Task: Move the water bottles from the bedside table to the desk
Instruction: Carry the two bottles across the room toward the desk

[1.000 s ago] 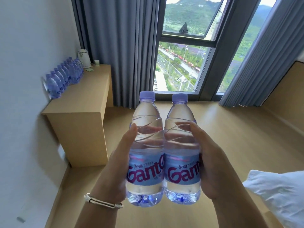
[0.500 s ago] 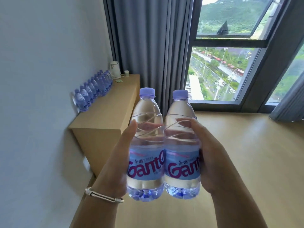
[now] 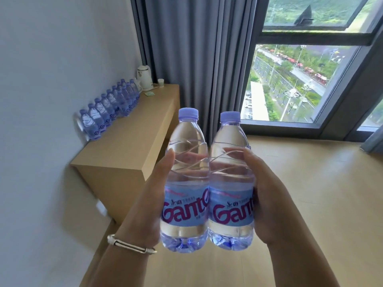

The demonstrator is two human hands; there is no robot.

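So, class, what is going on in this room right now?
A person carries two water bottles upright and side by side, the left hand on the left bottle, the right hand on the right bottle. Ahead stands the desk, where a row of bottles already lines the wall beside a kettle.

A white electric kettle [image 3: 145,77] stands near a small white paper cup [image 3: 161,83] and a flat pale green packet [image 3: 149,93]. Grey pleated curtains [image 3: 199,59] hang beside a dark-framed window [image 3: 310,36]. Light wooden floor [image 3: 310,183] meets a plain white wall [image 3: 51,59].
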